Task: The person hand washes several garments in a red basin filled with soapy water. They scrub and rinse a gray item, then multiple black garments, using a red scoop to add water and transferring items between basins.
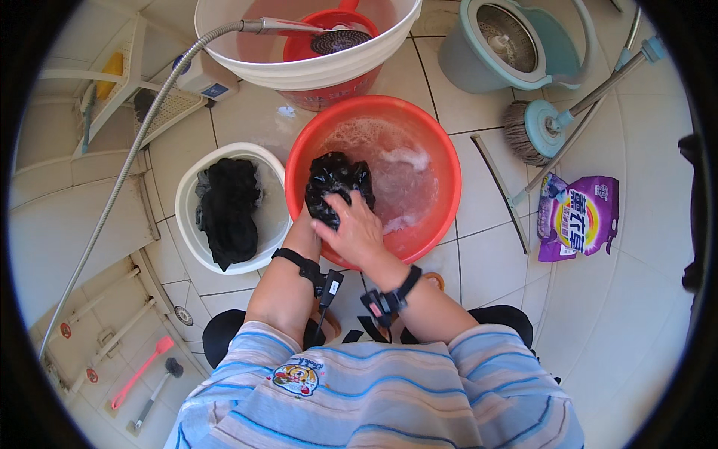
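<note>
A red plastic basin (449, 185) of sudsy water sits on the floor before me. Wet black cloth (340, 177) is bunched at its left side. My right hand (353, 227) lies on the near edge of this cloth, fingers spread; whether they grip it cannot be told. The cloth hides my left hand, whose wrist reaches in over the basin's left rim. To the left, a white plastic basin (188, 247) holds a dark, crumpled garment (230, 207) and some water.
Beyond the red basin stands a large white tub (314, 70) with a shower head (342, 42) across it. A mop bucket (465, 62), a round mop (533, 132), a squeegee (507, 207) and a purple detergent bag (580, 219) are at the right. Shelves (123, 95) are at the left.
</note>
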`<state>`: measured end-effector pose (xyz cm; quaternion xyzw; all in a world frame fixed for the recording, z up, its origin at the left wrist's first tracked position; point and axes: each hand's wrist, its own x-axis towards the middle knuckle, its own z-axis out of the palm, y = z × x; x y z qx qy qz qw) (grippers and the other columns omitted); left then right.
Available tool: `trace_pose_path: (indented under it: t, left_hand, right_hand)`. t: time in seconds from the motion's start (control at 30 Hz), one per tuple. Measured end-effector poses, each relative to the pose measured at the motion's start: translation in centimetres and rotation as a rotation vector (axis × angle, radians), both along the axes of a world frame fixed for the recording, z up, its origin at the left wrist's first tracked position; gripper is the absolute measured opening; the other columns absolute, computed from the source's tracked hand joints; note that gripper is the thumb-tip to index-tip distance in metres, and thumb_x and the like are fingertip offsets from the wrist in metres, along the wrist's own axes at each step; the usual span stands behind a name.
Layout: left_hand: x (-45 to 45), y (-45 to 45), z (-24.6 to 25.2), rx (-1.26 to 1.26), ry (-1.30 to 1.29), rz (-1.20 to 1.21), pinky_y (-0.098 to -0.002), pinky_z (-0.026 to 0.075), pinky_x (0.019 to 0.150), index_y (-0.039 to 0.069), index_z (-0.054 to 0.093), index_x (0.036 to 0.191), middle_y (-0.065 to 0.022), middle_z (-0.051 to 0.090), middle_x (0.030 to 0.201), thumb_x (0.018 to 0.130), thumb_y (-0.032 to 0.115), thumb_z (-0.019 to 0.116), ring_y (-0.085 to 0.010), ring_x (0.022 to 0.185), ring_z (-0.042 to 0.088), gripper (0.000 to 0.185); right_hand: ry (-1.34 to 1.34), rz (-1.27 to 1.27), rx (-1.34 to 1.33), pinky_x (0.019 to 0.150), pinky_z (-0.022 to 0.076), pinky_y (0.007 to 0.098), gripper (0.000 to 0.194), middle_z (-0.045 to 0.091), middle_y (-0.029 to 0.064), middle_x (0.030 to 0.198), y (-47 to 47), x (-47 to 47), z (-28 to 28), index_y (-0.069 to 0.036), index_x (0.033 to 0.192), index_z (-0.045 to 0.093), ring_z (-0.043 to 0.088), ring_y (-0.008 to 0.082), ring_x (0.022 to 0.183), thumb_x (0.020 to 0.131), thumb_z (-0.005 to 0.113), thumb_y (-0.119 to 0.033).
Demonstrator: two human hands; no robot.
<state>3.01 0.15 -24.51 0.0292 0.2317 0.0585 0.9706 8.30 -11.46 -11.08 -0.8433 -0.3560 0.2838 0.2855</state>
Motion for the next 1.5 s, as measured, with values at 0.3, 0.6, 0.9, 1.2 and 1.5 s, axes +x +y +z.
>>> trace_pose_path:
  t: [0.3, 0.6, 0.9, 1.2, 1.5]
  left_hand:
    - [1.0, -0.8, 5.5, 1.807, 0.977, -0.503, -0.0484, 0.036, 0.114, 0.024, 0.048, 0.147, -0.0185, 0.031, 0.159, 0.083, 0.03, 0.075, -0.0386, 0.141, 0.039, 0.069]
    - [4.0, -2.0, 3.8, 2.2, 0.747, -1.346, -0.0669, 0.026, 0.115, 0.036, 0.029, 0.158, -0.0118, 0.0, 0.169, 0.08, 0.033, 0.078, -0.0402, 0.152, 0.018, 0.092]
    - [2.4, 0.4, 2.7, 1.916, 0.648, -0.768, -0.0499, 0.027, 0.121, 0.024, 0.03, 0.159, -0.0179, 0.009, 0.167, 0.079, 0.022, 0.078, -0.0427, 0.151, 0.019, 0.093]
    - [1.8, -1.7, 1.3, 0.286, 0.706, 0.022, -0.0486, 0.051, 0.1, 0.014, 0.038, 0.153, -0.0145, 0.054, 0.142, 0.084, 0.064, 0.072, -0.0344, 0.121, 0.059, 0.092]
    - [-0.1, -1.5, 0.3, 0.139, 0.59, 0.037, -0.0445, 0.054, 0.095, 0.009, 0.059, 0.133, -0.0129, 0.068, 0.117, 0.098, 0.053, 0.058, -0.0285, 0.107, 0.066, 0.057]
  right_hand:
    - [-0.138, -0.257, -0.398, 0.104, 0.044, 0.0546, 0.064, 0.038, 0.02, 0.15, -3.3, 8.9, -5.2, -0.02, 0.142, 0.049, 0.041, 0.0426, 0.136, 0.084, 0.074, -0.031]
    - [0.005, -0.029, -0.615, 0.113, 0.0251, 0.071, 0.101, 0.006, 0.0176, 0.167, -3.3, 8.6, -9.9, -0.025, 0.161, 0.018, 0.012, 0.0425, 0.152, 0.082, 0.078, -0.036]
    - [0.191, -0.164, -0.327, 0.115, 0.0347, 0.0439, 0.078, 0.051, 0.0273, 0.143, -4.3, 14.3, -11.8, -0.004, 0.145, 0.047, 0.041, 0.0412, 0.139, 0.083, 0.075, -0.042]
    - [0.575, -0.258, 0.145, 0.093, 0.0513, 0.0459, 0.048, 0.066, 0.0209, 0.115, -1.6, 4.9, -8.9, -0.009, 0.123, 0.058, 0.066, 0.0398, 0.103, 0.078, 0.072, -0.021]
    - [-0.043, -0.139, 0.056, 0.076, 0.0542, 0.0553, 0.033, 0.065, 0.0216, 0.101, 1.8, 4.6, -4.6, -0.01, 0.109, 0.059, 0.066, 0.0447, 0.09, 0.086, 0.066, -0.033]
